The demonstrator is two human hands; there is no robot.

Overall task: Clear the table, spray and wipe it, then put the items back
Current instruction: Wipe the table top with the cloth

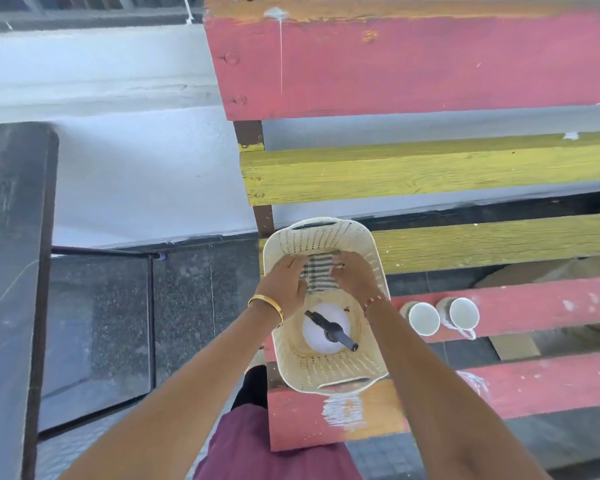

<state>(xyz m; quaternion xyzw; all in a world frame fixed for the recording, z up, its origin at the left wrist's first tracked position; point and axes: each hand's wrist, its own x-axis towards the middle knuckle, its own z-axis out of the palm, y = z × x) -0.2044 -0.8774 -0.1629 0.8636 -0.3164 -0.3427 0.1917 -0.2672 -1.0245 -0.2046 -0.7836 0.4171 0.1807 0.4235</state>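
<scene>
A cream perforated plastic basket (pixel 374 258) stands on the left end of a slatted bench painted red and yellow (pixel 499 244). Inside it, a white spray bottle (pixel 317 332) with a black trigger head stands near the bottom. Both my hands reach into the basket's far half. My left hand (pixel 286 282) and my right hand (pixel 355 277) press on the two sides of a folded striped cloth (pixel 319 271), grey and white. Two white mugs (pixel 442 317) stand upright on a red slat just right of the basket.
A dark stone slab (pixel 11 271) on a metal frame stands at the left. Dark granite floor lies below, a white wall behind. A cardboard piece (pixel 513 346) shows under the bench slats. My maroon clothing is at the bottom.
</scene>
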